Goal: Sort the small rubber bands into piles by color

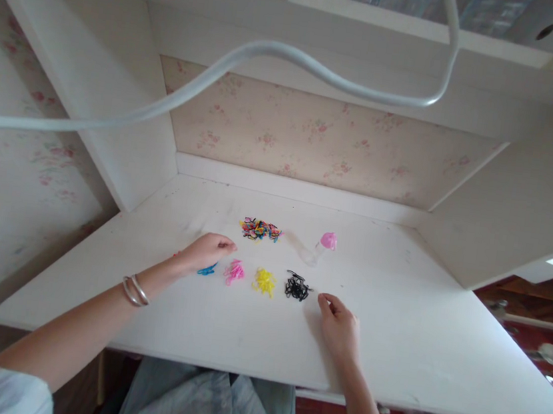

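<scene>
Fingertips pinched together, my left hand (208, 251) hovers over the blue rubber bands (207, 270) and partly covers them; whatever it may hold is too small to make out. To its right lie small piles of pink rubber bands (235, 272), yellow rubber bands (264, 281) and black rubber bands (297, 287). My right hand (340, 322) is just right of the black pile, thumb and forefinger closed, with nothing I can name between them. Behind the row is a heap of mixed-colour rubber bands (259, 230). A bit of red shows behind my left wrist.
A clear container (311, 255) with a pink top (329, 241) lies right of the mixed heap on the white desk (251, 331). A white cable (285, 50) crosses the upper view. Side panels and a shelf enclose the desk's back.
</scene>
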`<move>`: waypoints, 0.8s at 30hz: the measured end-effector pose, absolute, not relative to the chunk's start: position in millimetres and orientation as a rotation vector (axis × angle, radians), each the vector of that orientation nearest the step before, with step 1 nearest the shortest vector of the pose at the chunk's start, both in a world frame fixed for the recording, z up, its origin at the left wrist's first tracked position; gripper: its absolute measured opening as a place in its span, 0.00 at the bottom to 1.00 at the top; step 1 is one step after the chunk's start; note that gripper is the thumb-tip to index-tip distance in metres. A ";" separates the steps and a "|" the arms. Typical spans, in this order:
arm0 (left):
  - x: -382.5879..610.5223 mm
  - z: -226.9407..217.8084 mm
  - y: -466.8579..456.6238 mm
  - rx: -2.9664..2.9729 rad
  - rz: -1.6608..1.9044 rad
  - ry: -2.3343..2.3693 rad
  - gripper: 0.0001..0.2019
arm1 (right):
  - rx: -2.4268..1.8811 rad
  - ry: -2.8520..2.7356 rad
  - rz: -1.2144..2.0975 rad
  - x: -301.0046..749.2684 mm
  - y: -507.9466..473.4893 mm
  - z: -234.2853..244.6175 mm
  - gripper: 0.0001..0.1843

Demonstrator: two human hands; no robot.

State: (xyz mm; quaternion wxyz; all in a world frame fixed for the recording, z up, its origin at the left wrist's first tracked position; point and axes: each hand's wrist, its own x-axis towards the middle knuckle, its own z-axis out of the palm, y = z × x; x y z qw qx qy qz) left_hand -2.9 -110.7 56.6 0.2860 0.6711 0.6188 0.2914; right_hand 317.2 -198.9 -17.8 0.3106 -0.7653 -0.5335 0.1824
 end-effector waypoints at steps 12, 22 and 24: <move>-100.7 9.2 -197.2 1.452 1.005 1.976 0.20 | -2.036 -1.407 0.478 317.1 -196.6 -19.4 0.25; -116.7 -9.7 -209.0 1.437 1.049 2.071 0.19 | -2.031 -1.533 0.519 284.2 -179.8 4.8 0.25; -116.9 -9.5 -209.9 1.444 1.065 2.051 0.19 | -2.006 -1.633 0.524 261.3 -162.0 14.5 0.22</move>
